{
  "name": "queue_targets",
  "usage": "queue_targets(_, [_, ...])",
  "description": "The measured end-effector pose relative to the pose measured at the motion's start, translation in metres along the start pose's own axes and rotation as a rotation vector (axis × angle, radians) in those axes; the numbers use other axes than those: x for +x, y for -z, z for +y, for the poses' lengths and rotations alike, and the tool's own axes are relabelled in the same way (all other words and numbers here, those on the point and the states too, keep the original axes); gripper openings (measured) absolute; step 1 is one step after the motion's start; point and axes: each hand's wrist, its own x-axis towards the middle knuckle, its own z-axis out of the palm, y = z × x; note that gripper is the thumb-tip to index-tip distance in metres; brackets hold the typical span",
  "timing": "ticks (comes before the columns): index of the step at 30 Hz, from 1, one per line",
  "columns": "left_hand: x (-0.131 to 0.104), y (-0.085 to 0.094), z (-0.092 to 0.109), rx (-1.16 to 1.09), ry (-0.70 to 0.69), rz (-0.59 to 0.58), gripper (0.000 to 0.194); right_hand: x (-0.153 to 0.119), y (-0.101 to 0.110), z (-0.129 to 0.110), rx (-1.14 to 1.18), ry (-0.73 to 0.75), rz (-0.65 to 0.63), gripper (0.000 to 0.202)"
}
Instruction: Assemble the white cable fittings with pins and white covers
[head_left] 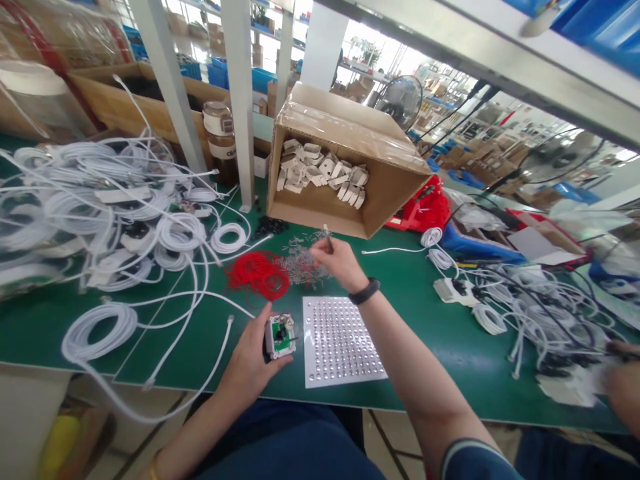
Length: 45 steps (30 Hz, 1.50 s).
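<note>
My left hand (255, 353) grips a small white housing (281, 335) with a green circuit board inside, near the table's front edge. A white cable runs to it from the left. Farther up, my right hand (336, 257), with a dark wristband, has its fingers pinched round a thin dark tool (329, 243), over a scattered pile of small metal pieces (300, 263). A bundle of red wires (260, 275) lies left of that pile. Between my forearms, a white sheet (333, 343) bears rows of shiny round dots.
An open cardboard box (345, 143) of white plastic parts stands at the back. Coiled white cables (105, 193) heap up on the left, more cables (530, 313) on the right. A bottle (220, 143) stands by the post. Another person's hand (623, 380) shows at the right edge.
</note>
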Motion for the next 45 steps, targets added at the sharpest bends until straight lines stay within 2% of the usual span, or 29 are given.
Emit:
queue_targets(3, [0.002, 0.002, -0.002, -0.021, -0.023, -0.021, 0.076, -0.011, 0.018, 0.001, 0.309, -0.061, -0.097, 0.020])
queue_targets(5, [0.003, 0.001, -0.004, -0.038, -0.032, -0.029, 0.066, -0.017, 0.025, 0.005, 0.409, -0.062, -0.178, 0.021])
queue_targets(7, [0.004, 0.001, -0.005, -0.061, -0.014, -0.023, 0.063, -0.019, 0.025, 0.012, 0.271, -0.026, -0.157, 0.021])
queue_targets(10, [0.004, 0.003, -0.001, -0.106, 0.031, -0.014, 0.065, -0.015, 0.016, 0.024, -0.036, 0.034, 0.012, 0.015])
queue_targets(12, [0.005, 0.010, 0.005, -0.137, 0.035, -0.010, 0.066, -0.012, 0.008, 0.028, -0.097, 0.058, 0.087, 0.008])
queue_targets(15, [0.016, 0.025, 0.019, -0.132, -0.042, -0.045, 0.064, -0.009, 0.003, 0.023, -0.087, 0.086, 0.089, 0.007])
queue_targets(18, [0.037, 0.037, 0.033, -0.110, -0.131, -0.109, 0.062, -0.016, 0.004, 0.005, 0.085, 0.078, -0.061, 0.011])
queue_targets(20, [0.052, 0.041, 0.039, -0.120, -0.182, -0.148, 0.062, -0.023, 0.005, -0.008, 0.254, 0.049, -0.200, 0.016])
queue_targets(22, [0.064, 0.042, 0.042, -0.140, -0.228, -0.196, 0.062, -0.029, 0.005, -0.017, 0.360, 0.028, -0.271, 0.020])
queue_targets(23, [0.068, 0.042, 0.043, -0.153, -0.243, -0.218, 0.062, -0.031, 0.005, -0.019, 0.390, 0.023, -0.256, 0.022])
queue_targets(25, [0.070, 0.042, 0.044, -0.174, -0.245, -0.240, 0.063, -0.032, 0.007, -0.018, 0.441, 0.017, -0.149, 0.025])
queue_targets(28, [0.064, 0.044, 0.046, -0.185, -0.207, -0.225, 0.062, -0.031, 0.013, -0.009, 0.555, -0.018, -0.015, 0.027])
queue_targets(32, [0.052, 0.050, 0.045, -0.151, -0.164, -0.205, 0.062, -0.034, 0.029, 0.005, 0.677, -0.115, 0.003, 0.029])
queue_targets(36, [0.054, 0.056, 0.040, -0.120, -0.124, -0.193, 0.060, -0.050, 0.053, 0.018, 0.623, -0.158, 0.154, 0.031])
queue_targets(39, [0.060, 0.054, 0.035, -0.058, -0.112, -0.204, 0.059, -0.072, 0.077, 0.031, 0.559, -0.193, 0.186, 0.032])
queue_targets(42, [0.066, 0.049, 0.033, 0.091, -0.121, -0.200, 0.060, -0.097, 0.102, 0.051, 0.367, -0.290, 0.143, 0.033])
queue_targets(45, [0.067, 0.044, 0.034, 0.265, -0.122, -0.164, 0.058, -0.122, 0.126, 0.081, 0.072, -0.416, 0.198, 0.034])
